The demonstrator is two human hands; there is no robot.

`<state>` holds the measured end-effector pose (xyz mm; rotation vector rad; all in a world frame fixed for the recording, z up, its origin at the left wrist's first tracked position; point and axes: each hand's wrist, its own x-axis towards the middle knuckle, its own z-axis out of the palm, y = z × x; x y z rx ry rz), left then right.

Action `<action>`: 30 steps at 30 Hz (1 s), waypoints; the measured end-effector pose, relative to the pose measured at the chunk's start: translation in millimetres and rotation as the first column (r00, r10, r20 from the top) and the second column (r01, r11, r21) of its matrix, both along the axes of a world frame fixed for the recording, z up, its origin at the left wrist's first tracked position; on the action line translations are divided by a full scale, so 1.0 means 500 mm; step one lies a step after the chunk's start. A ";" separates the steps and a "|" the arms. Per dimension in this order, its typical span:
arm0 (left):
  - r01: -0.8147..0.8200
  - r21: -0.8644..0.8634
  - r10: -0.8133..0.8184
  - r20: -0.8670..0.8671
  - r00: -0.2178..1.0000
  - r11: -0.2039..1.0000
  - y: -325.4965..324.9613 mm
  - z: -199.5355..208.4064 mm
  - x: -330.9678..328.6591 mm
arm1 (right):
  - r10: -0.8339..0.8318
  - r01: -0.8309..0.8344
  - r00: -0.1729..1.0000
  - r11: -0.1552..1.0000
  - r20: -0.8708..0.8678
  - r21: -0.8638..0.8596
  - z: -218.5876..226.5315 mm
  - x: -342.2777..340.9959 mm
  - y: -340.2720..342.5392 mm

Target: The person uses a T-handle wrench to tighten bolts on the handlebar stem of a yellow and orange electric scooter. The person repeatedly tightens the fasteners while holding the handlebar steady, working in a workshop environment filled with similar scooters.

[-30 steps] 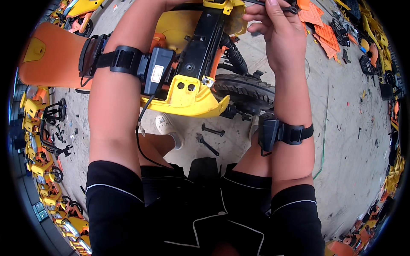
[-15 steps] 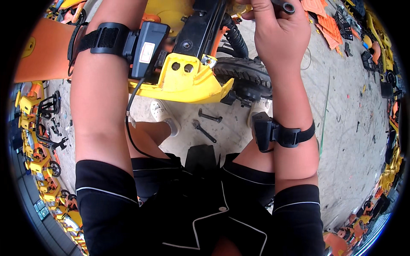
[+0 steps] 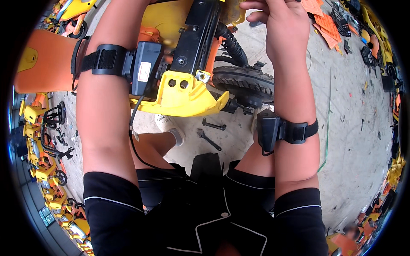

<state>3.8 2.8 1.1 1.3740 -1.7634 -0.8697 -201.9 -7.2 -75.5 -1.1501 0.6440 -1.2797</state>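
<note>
Your right hand (image 3: pixel 285 32) reaches the yellow ride-on toy frame (image 3: pixel 181 91) above its black wheel (image 3: pixel 245 83), fingers' grip unclear at the frame edge; left hand out of view.

- A pale concrete floor (image 3: pixel 354 141) carries everything, stained and dotted with small scraps.
- Two dark hand tools (image 3: pixel 210 133) lie near the middle, just beside a white shoe (image 3: pixel 168 128).
- A row of yellow ride-on toy vehicles (image 3: pixel 40 162) stands along the left.
- Orange plastic panels (image 3: pixel 322 25) lie far right.
- Black parts (image 3: pixel 371 53) lie scattered at the right edge.
</note>
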 end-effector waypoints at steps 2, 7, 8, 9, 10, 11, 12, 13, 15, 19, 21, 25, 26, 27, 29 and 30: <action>0.044 -0.038 -0.044 -0.004 0.999 0.998 0.000 0.001 -0.003 | 0.020 -0.023 0.995 0.999 0.094 0.023 0.003 0.009 -0.013; 0.017 -0.014 -0.017 -0.003 1.000 1.000 0.003 0.003 -0.011 | -0.074 0.099 0.976 0.988 0.204 -0.118 0.011 0.020 0.003; 0.012 0.013 -0.011 -0.013 1.000 1.000 0.004 0.004 -0.012 | -0.095 0.135 0.974 0.972 0.204 -0.194 0.015 0.014 0.008; 0.005 0.039 -0.004 -0.025 1.000 0.999 0.003 0.005 -0.011 | -0.116 0.169 0.972 0.948 0.203 -0.269 0.017 0.010 0.013; -0.027 0.041 0.026 0.021 0.999 0.999 0.005 0.007 -0.010 | -0.096 0.151 0.970 0.957 0.223 -0.246 0.019 0.006 0.017; -0.012 0.037 0.012 -0.001 1.000 0.999 0.004 0.007 -0.010 | -0.093 0.144 0.970 0.964 0.223 -0.223 0.020 0.003 0.022; 0.001 0.033 -0.001 -0.023 1.000 0.999 0.005 0.006 -0.010 | -0.089 0.134 0.971 0.971 0.223 -0.199 0.019 0.001 0.027; 0.014 0.026 -0.013 -0.046 0.999 1.000 0.005 0.005 -0.010 | -0.083 0.124 0.971 0.976 0.222 -0.178 0.017 0.000 0.031; 0.010 0.026 -0.009 -0.050 0.999 1.000 0.005 0.005 -0.008 | -0.083 0.110 0.984 0.979 0.159 -0.171 0.011 0.000 0.035; 0.002 0.019 -0.001 -0.060 0.998 1.000 0.001 0.000 -0.003 | -0.133 0.123 0.991 0.944 -0.012 -0.306 -0.013 0.001 0.055; 0.021 0.016 -0.020 -0.059 0.998 1.000 0.000 -0.002 0.001 | -0.280 0.162 0.942 0.865 -0.188 -0.475 -0.022 0.007 0.063; 0.008 0.028 -0.004 -0.117 0.993 1.000 -0.002 -0.004 0.002 | -0.581 0.211 0.781 0.590 -0.228 -0.780 -0.029 0.020 0.080; 0.002 0.046 0.004 -0.127 0.992 0.999 -0.002 -0.003 0.000 | -0.639 0.196 0.747 0.478 -0.186 -0.856 -0.028 0.023 0.082; 0.003 0.056 0.003 -0.113 0.994 0.998 -0.001 -0.001 0.000 | -0.662 0.195 0.740 0.377 -0.116 -0.906 -0.027 0.029 0.082; -0.042 0.089 0.052 -0.110 0.993 0.995 0.003 0.001 -0.003 | -0.687 0.162 0.718 0.321 -0.112 -0.933 -0.025 0.031 0.085; -0.040 0.076 0.047 -0.093 0.995 0.996 0.004 0.003 -0.003 | -0.691 0.148 0.711 0.328 -0.130 -0.933 -0.024 0.032 0.086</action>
